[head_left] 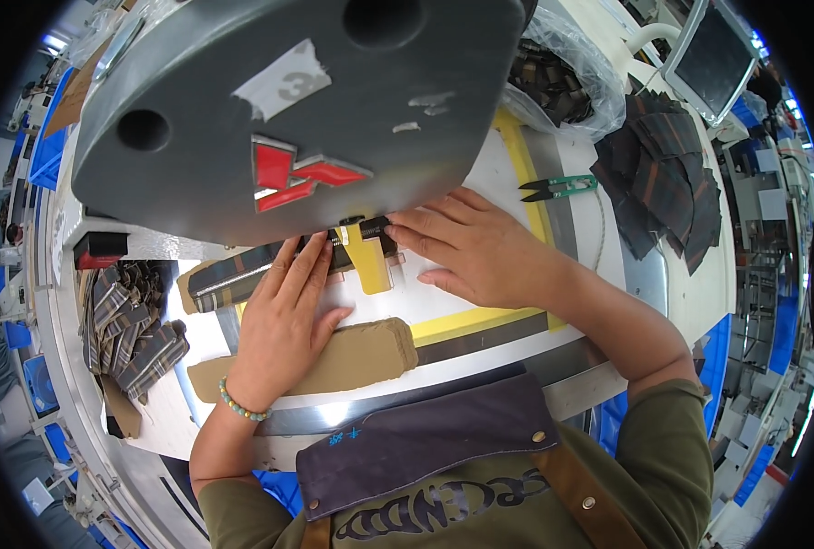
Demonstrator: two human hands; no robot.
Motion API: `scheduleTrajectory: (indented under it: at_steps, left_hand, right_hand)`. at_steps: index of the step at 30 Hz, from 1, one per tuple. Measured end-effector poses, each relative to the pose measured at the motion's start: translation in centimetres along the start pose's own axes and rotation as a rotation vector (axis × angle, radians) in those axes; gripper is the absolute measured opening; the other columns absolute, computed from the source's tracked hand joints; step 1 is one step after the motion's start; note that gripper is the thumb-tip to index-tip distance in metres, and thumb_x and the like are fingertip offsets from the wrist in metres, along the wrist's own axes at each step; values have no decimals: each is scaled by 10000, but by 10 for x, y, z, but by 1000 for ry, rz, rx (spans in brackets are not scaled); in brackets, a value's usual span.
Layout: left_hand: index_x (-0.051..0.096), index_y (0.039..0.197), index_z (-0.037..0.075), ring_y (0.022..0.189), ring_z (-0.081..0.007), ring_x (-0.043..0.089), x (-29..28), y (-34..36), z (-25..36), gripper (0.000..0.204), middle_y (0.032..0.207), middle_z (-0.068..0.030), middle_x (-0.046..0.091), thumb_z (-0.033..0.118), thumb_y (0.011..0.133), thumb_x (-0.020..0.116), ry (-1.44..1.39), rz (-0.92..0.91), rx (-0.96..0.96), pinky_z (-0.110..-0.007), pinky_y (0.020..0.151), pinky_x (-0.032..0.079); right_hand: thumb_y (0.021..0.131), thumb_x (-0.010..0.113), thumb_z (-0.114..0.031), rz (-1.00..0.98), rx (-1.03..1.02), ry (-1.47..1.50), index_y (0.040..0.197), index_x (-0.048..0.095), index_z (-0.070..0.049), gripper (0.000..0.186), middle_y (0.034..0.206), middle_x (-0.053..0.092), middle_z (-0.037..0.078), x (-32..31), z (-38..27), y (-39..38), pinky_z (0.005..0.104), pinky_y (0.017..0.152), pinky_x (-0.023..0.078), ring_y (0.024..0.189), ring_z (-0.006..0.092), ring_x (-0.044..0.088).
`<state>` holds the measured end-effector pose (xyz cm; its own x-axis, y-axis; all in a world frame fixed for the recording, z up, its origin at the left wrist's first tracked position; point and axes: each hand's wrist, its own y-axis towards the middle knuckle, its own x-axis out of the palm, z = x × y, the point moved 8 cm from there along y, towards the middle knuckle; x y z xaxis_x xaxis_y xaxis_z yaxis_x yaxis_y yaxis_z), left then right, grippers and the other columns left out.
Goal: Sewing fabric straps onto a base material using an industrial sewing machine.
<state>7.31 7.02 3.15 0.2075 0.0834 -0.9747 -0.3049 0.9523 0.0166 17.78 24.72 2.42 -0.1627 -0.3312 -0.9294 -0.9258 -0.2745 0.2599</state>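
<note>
A strip of plaid fabric [233,277] lies beneath the grey sewing machine head [196,101], crossing toward a yellow metal guide [367,261]. My left hand [283,320] rests on that strip left of the guide, fingers stretched out and pressing down, thumb apart. On the guide's right side, my right hand [480,252] lays its extended fingertips on a dark end of the work, its thumb spread on the white bed. Both hands press rather than grasp. The machine head hides the needle area and part of the fabric.
Brown padded boards [352,357] lie before the guide. Green-handled thread snips [562,187] rest at right, beside stacked dark plaid pieces [658,169]. A clear plastic bag [599,91] holds more pieces. Plaid pieces [132,320] heap at left. A screen [711,59] stands far right.
</note>
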Motion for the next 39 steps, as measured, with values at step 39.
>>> scheduleTrajectory:
  at_steps: [39]
  left_hand:
    - [538,1580,-63,1489,-435,519,-2,-1,-3,817,1667,-170,516,215,877,846,-17,22,-7,-484,1235,455]
  right_hand:
    - [1013,735,-302,-38,2,38,1428,692,-81,471,1575,600,64,1,0,0,502,1316,327,1543,252,473]
